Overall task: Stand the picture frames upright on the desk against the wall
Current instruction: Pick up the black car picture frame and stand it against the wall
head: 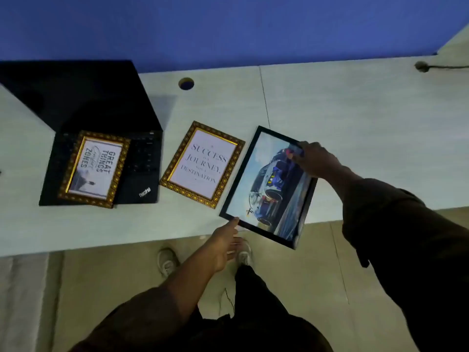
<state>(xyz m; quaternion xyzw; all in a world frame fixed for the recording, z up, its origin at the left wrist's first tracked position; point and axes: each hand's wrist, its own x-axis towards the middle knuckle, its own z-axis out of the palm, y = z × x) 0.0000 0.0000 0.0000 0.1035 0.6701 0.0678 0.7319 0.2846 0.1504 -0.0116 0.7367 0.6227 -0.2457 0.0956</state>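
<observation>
From my feed I take the open black laptop [101, 123] as the landmark, sitting at the left of the pale table [355, 123] with its screen leaning back toward the blue wall [228, 26]. Lying flat on the laptop's keyboard is the 1st gold frame [94, 169], a gilt one with a "Great Things" print, turned sideways to me. Just right of the laptop, flat on the table and slightly tilted, lies the 2nd gold frame [202, 164], reading "Success is a Journey, not a Destination". Behind that frame, near the wall edge, I see a round cable hole [186, 83] in the table. Further right of the laptop, just beside the 2nd gold frame, is the black frame [268, 186] with a car picture; its near corner overhangs the table's front edge above the floor [304, 275]. My left hand [224, 246] reaches in from below with fingers loosely spread, one fingertip touching the black frame's near-left edge, its grip open and closed on nothing. My right hand [316, 160], farthest right of the laptop, rests on the black frame's far-right corner, fingers over its edge; I cannot tell whether that grip is closed on it.
</observation>
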